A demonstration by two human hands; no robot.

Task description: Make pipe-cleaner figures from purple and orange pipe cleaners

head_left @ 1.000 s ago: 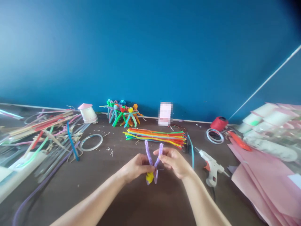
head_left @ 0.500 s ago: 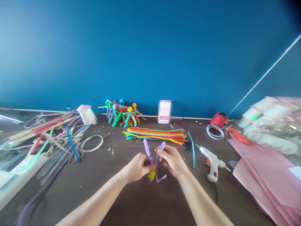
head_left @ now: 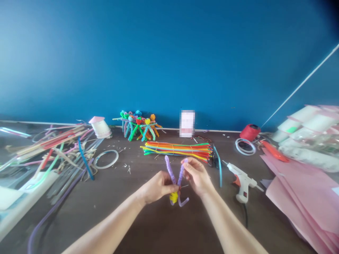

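Between my hands is a pipe cleaner figure [head_left: 173, 197] with a yellow wound part at the bottom and two thick purple coiled limbs [head_left: 171, 171] pointing up in a V. Thinner purple ends stick out below, one bent to the right. My left hand [head_left: 160, 188] is closed on it, thumb and fingers pinching just above the yellow part. With thumb and fingertips my right hand [head_left: 196, 176] pinches the upper end of the right-hand limb. Beyond my hands lies a tied bundle of colourful pipe cleaners [head_left: 177, 151].
Several finished figures [head_left: 139, 126] stand by the blue wall. At right are a glue gun [head_left: 242, 181], a red thread spool [head_left: 250, 132] and pink sheets [head_left: 299, 197]. Loose pipe cleaners [head_left: 63, 151], a clear ring [head_left: 106, 159] and a white cup shape [head_left: 100, 127] lie left.
My right hand has moved slightly up along the right purple limb to its tip. My left hand keeps its pinch. The whole view has shifted a little.
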